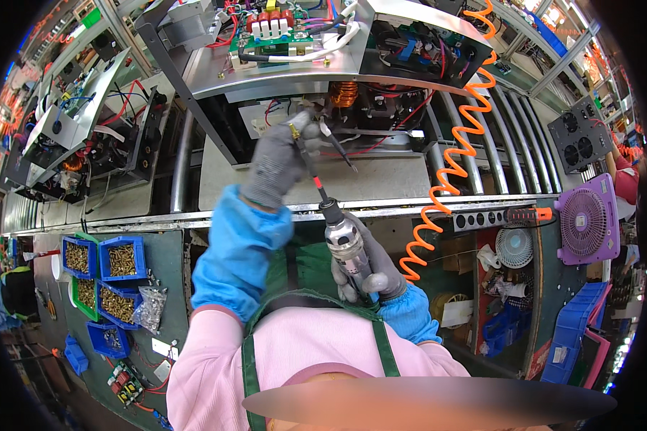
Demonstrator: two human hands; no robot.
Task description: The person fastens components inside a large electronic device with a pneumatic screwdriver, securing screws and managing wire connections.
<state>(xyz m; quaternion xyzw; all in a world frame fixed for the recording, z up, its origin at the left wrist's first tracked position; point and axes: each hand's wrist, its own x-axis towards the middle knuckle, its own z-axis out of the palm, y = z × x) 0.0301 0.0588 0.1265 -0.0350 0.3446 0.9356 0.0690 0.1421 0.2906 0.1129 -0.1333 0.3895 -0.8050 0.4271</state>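
Observation:
My right hand [379, 267], in a grey glove, is wrapped round a silver air screwdriver [349, 248]. Its long bit, with a red band, points up and away to the left. My left hand [272, 164], gloved too, is closed by the bit's tip, where a brass-coloured screw [294, 131] shows at the fingers. Just right of those fingers a cable end [338, 147] with a dark sleeve hangs loose. Both hands are in front of an open metal machine chassis [266, 85], which has a green circuit board [287, 47] on top and a copper coil [343, 93] inside.
Blue bins [122, 258] of brass screws and a bag of small parts [149, 309] lie on the left bench. An orange coiled air hose [456, 154] hangs at the right. A purple fan [587, 219] and power strip [480, 220] stand right. Another open chassis [86, 144] is left.

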